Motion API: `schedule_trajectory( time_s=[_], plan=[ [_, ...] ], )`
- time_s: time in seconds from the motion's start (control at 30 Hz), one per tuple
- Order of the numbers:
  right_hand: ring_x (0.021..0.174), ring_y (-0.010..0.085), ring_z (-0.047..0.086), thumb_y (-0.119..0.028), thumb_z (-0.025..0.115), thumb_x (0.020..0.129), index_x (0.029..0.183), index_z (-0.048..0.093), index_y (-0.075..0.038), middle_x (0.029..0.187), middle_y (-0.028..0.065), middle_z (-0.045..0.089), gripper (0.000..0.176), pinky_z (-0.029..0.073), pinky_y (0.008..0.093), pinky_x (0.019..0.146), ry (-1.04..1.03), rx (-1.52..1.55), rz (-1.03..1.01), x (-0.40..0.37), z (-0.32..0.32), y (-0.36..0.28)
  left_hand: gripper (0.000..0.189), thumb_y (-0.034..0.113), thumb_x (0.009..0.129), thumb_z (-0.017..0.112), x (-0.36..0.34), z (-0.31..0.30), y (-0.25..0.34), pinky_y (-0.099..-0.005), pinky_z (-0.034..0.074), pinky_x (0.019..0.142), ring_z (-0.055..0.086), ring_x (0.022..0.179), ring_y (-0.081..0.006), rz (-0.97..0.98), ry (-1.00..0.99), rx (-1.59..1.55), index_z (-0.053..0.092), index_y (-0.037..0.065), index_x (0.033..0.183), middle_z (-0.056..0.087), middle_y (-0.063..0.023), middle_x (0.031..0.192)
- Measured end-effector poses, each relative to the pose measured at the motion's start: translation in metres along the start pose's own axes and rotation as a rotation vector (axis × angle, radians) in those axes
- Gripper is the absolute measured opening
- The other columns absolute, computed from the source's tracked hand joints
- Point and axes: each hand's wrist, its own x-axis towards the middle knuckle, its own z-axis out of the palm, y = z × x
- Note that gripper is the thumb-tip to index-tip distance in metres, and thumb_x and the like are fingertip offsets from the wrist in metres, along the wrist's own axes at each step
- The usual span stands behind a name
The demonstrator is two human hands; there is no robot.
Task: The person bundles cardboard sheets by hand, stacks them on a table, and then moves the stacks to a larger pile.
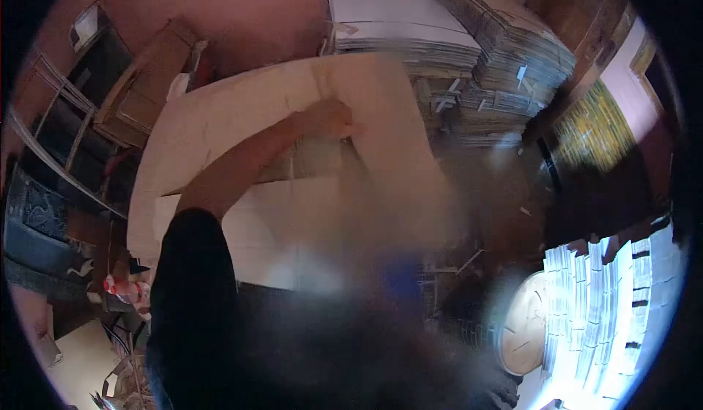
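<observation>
A large pale cardboard box point(220, 131) with flaps and creases fills the middle of the view. My left hand point(333, 119) comes in from the lower left in a dark sleeve and lies over the middle of the cardboard. Its fingers are curled in, and a fingertip shows at the right side of the hand. Whatever they hold, if anything, is hidden. Below my forearm is a lighter front panel point(278, 219) of the box. A blurred haze covers the right part of the cardboard, and my right hand cannot be made out.
Stacks of flat cardboard sheets point(403, 21) stand at the back, with tied bundles point(505, 51) beside them. A brown carton point(146, 80) leans at the left near a metal rack point(55, 80). At the lower right are brightly lit stacked sheets point(593, 315) and a round pale stool top point(523, 322).
</observation>
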Motion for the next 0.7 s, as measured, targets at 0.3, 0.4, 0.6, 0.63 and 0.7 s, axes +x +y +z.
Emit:
schedule_trajectory(
  time_s=[0.3, 0.4, 0.6, 0.63, 0.7],
  plan=[
    [0.121, 0.0271, 0.056, -0.016, 0.080, 0.083, 0.147, 0.033, 0.001, 0.134, 0.0184, 0.055, 0.080, 0.048, 0.0387, 0.101, 0.057, 0.311, 0.192, -0.017, -0.006, 0.018, 0.047, 0.045, 0.098, 0.055, -0.028, 0.014, -0.001, -0.0451, 0.043, 0.100, 0.060, 0.111, -0.0344, -0.123, 0.186, 0.227, 0.069, 0.000, 0.097, 0.067, -0.0193, 0.105],
    [0.120, 0.0271, 0.057, -0.016, 0.080, 0.083, 0.145, 0.036, 0.000, 0.133, 0.0180, 0.056, 0.078, 0.048, 0.0389, 0.100, 0.071, 0.302, 0.278, -0.024, -0.005, 0.000, 0.047, 0.045, 0.096, 0.059, -0.106, -0.003, 0.018, -0.0472, 0.041, 0.104, 0.055, 0.119, -0.0366, -0.097, 0.657, 0.288, 0.064, 0.001, 0.113, 0.062, -0.0197, 0.122],
    [0.117, 0.0231, 0.058, -0.016, 0.079, 0.082, 0.143, 0.041, -0.003, 0.128, 0.0112, 0.059, 0.073, 0.048, 0.0379, 0.099, 0.065, 0.285, 0.133, -0.061, 0.003, 0.019, 0.093, 0.070, 0.096, 0.041, -0.248, 0.027, 0.025, -0.0567, 0.012, 0.121, 0.011, 0.153, -0.0366, -0.999, 0.073, 0.236, 0.016, 0.005, 0.158, 0.014, -0.0216, 0.164],
    [0.117, 0.0225, 0.057, -0.014, 0.079, 0.082, 0.143, 0.041, -0.004, 0.127, 0.0108, 0.059, 0.073, 0.047, 0.0374, 0.100, 0.070, 0.254, 0.050, -0.071, 0.002, 0.028, 0.096, 0.074, 0.094, 0.036, -0.259, 0.041, 0.022, -0.0568, 0.006, 0.121, 0.002, 0.153, -0.0342, -0.953, 0.083, 0.173, 0.010, 0.008, 0.159, 0.005, -0.0196, 0.165],
    [0.118, 0.0233, 0.056, -0.013, 0.078, 0.081, 0.144, 0.039, -0.004, 0.129, 0.0119, 0.057, 0.074, 0.046, 0.0381, 0.100, 0.077, 0.258, 0.107, -0.102, -0.002, 0.040, 0.100, 0.078, 0.093, 0.032, -0.271, 0.054, 0.013, -0.0570, -0.001, 0.122, -0.007, 0.154, -0.0318, -0.910, 0.102, 0.096, 0.003, 0.010, 0.161, -0.003, -0.0177, 0.167]
  ],
)
